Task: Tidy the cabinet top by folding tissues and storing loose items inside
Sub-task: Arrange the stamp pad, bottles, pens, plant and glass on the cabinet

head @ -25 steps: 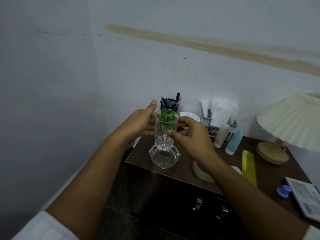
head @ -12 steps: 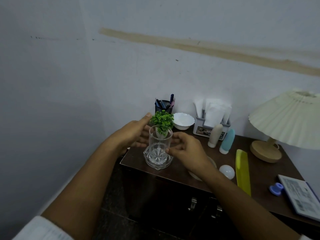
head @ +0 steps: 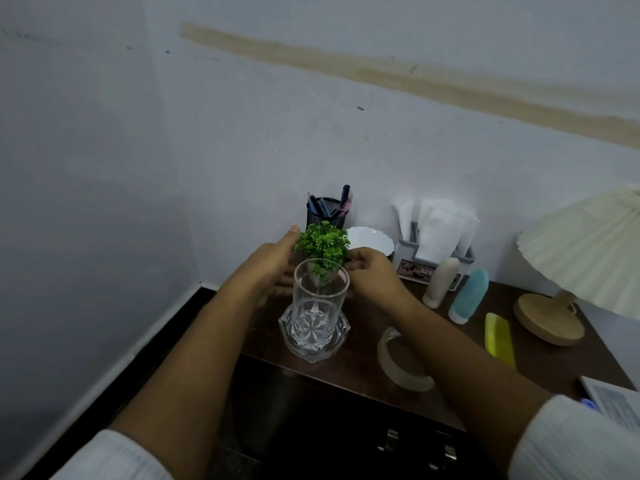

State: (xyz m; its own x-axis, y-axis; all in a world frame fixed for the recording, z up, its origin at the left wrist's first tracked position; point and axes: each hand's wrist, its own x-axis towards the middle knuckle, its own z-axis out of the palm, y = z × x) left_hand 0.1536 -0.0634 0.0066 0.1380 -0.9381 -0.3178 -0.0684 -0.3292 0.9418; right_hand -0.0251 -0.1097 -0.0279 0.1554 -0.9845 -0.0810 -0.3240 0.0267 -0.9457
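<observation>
A clear glass tumbler [head: 320, 306] stands upright in a cut-glass dish [head: 287, 337] near the left front of the dark cabinet top [head: 363, 372]. Just behind it is a small green plant [head: 323, 242]; its pot shows only through the glass. My left hand [head: 273, 261] lies against the plant's left side with thumb and fingers fairly straight. My right hand [head: 370, 271] curls its fingers round the plant from the right. White tissues [head: 436, 226] stand in a grey holder [head: 433, 261] at the back.
At the back are a mesh pen cup [head: 325, 213] and a white bowl [head: 372, 239]. A cream bottle [head: 440, 282], blue bottle [head: 468, 296], yellow comb [head: 498, 337], tape roll [head: 401, 362], lamp [head: 588, 247] and booklet [head: 613, 400] lie to the right. Drawer handles [head: 391, 439] sit below.
Both hands held the tumbler a second ago, lowered it into the dish and let go. They have since moved back past it to either side of the plant.
</observation>
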